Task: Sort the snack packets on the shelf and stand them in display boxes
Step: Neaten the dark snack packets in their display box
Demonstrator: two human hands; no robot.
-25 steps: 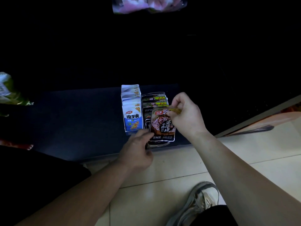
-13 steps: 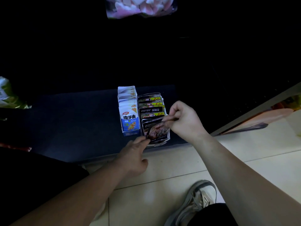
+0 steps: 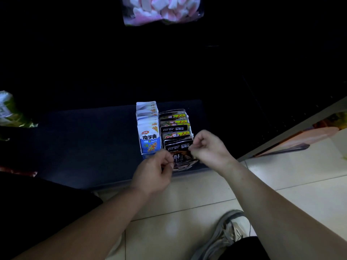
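On the dark low shelf [image 3: 84, 147], two display boxes stand side by side. The left one holds a row of white and blue snack packets [image 3: 148, 136]. The right one holds a row of dark packets with yellow labels [image 3: 174, 124]. At the front of that row a dark brown packet [image 3: 180, 158] leans forward. My right hand [image 3: 208, 147] pinches its top right corner. My left hand [image 3: 155, 169] curls its thumb and fingers at the packet's left edge and hides the box front below.
A bag of pink and white sweets [image 3: 161, 10] hangs above in the dark. A green packet [image 3: 7, 109] and a red item [image 3: 16, 172] lie at the far left. Orange packaging [image 3: 309, 136] lies at the right on the tiled floor. My shoe [image 3: 231, 233] is below.
My right hand has brought the dark packet down from above the row into the front of the right box. My left hand's fingers have curled in at the packet's left edge.
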